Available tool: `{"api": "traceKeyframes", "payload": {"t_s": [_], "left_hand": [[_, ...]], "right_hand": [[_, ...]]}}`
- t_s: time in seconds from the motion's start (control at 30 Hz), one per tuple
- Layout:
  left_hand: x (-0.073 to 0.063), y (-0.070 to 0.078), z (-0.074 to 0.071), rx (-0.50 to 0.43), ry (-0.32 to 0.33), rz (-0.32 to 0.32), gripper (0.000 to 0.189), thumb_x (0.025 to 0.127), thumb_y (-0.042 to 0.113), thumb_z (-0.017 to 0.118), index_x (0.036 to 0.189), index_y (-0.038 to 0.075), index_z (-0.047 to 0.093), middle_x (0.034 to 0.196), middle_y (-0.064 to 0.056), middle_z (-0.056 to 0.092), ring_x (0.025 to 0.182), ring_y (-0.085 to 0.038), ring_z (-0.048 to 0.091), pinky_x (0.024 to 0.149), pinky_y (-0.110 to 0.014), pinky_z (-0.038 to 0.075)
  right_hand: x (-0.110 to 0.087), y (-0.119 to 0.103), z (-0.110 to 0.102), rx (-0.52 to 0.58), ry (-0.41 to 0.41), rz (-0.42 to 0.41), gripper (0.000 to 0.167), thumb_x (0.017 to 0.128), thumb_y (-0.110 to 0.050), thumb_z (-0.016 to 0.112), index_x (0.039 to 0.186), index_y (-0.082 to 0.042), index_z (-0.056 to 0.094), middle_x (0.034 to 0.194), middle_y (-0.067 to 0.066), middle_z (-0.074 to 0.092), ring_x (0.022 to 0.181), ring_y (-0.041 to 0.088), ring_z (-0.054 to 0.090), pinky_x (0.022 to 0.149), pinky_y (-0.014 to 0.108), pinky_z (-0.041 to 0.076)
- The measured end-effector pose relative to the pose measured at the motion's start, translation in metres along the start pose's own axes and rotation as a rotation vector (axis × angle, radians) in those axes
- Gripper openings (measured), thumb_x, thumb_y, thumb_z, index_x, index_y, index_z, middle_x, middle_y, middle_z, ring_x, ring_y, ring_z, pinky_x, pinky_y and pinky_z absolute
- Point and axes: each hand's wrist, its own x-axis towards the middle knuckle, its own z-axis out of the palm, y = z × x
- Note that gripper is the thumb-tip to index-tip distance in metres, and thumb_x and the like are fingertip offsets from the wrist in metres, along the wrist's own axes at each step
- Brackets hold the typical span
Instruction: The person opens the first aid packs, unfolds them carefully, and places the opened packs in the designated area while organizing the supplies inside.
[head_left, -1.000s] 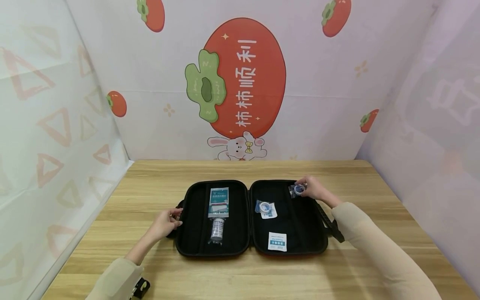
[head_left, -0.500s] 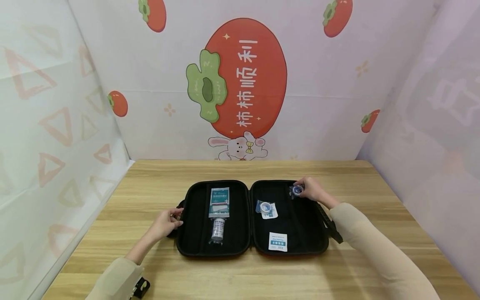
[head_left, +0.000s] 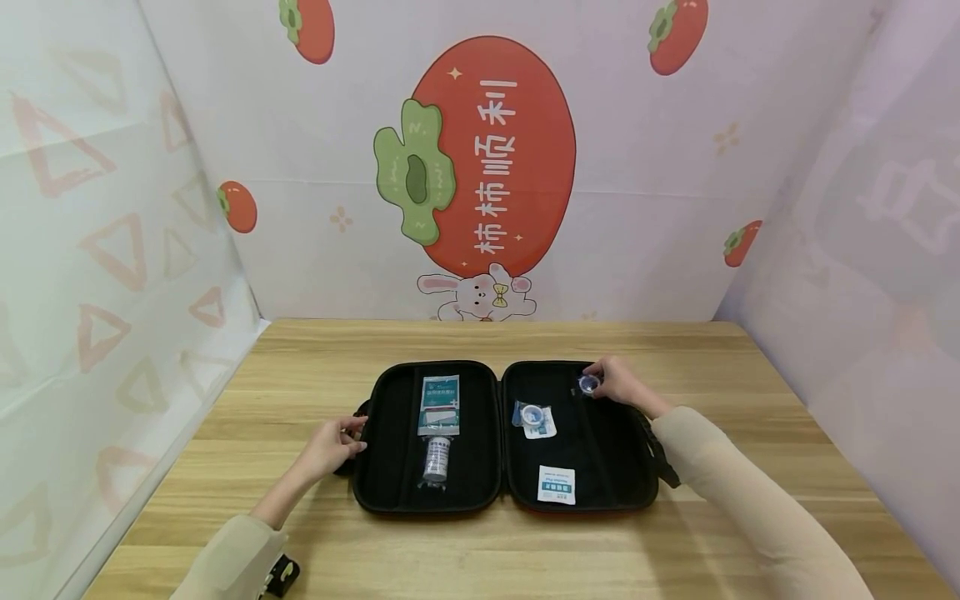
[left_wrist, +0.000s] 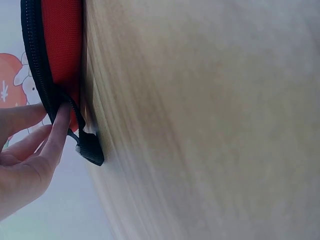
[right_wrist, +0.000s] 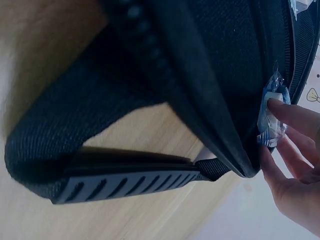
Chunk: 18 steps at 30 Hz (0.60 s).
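Wrapped roll [head_left: 588,384], pinched by the right hand [head_left: 624,383] right of frame centre, has shifted slightly leftward, suggesting unsettled placement, while the left hand [head_left: 333,447] grips the case [head_left: 476,471].

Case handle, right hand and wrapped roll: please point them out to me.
Case handle [right_wrist: 129,185], right wrist view: its slotted grip.
Right hand [head_left: 622,382], head view: its back.
Wrapped roll [right_wrist: 272,120], right wrist view: its side.

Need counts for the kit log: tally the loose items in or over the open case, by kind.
Wrapped rolls: 2 (one held by the right hand)
White-and-blue packets: 2
Teal packet: 1
Wrapped white cylinder: 1
Total: 6
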Motion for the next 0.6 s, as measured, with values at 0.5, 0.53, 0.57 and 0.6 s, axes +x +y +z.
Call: {"api": "traceKeyframes", "payload": {"t_s": [0.5,0.53,0.57,0.6], "left_hand": [[-0.002,0.003,-0.001,-0.006,-0.001,-0.001,0.041,0.075,-0.011,0.059,0.114,-0.016,0.049,0.096,-0.022,0.058,0.060,-0.013,0.054,0.051,-0.024,0.047],[-0.002,0.002,-0.001,-0.015,0.001,0.006,0.040,0.075,-0.011,0.059,0.114,-0.016,0.050,0.095,-0.022,0.058,0.060,-0.013,0.054,0.051,-0.024,0.047],[-0.002,0.001,-0.001,-0.024,0.001,0.028,0.040,0.075,-0.010,0.060,0.113,-0.016,0.050,0.094,-0.022,0.058,0.060,-0.012,0.054,0.051,-0.024,0.047],[-0.001,-0.001,-0.001,-0.036,0.003,0.044,0.040,0.075,-0.009,0.060,0.113,-0.015,0.051,0.093,-0.021,0.058,0.059,-0.012,0.055,0.051,-0.025,0.047]], "right_hand": [[0.040,0.120,0.058,-0.063,0.054,0.008,0.049,0.055,-0.036,0.082,0.096,-0.012,0.068,0.083,-0.001,0.065,0.061,0.008,0.053,0.050,0.023,0.040],[0.041,0.125,0.061,-0.066,0.060,0.016,0.049,0.055,-0.033,0.082,0.096,-0.011,0.068,0.084,0.000,0.066,0.062,0.009,0.054,0.050,0.024,0.041],[0.043,0.129,0.062,-0.078,0.045,0.050,0.049,0.057,-0.028,0.081,0.100,-0.010,0.067,0.086,0.003,0.066,0.065,0.012,0.057,0.053,0.026,0.043],[0.045,0.131,0.064,-0.078,0.052,0.053,0.048,0.057,-0.024,0.080,0.100,-0.007,0.066,0.086,0.006,0.066,0.066,0.014,0.058,0.053,0.026,0.044]]}}
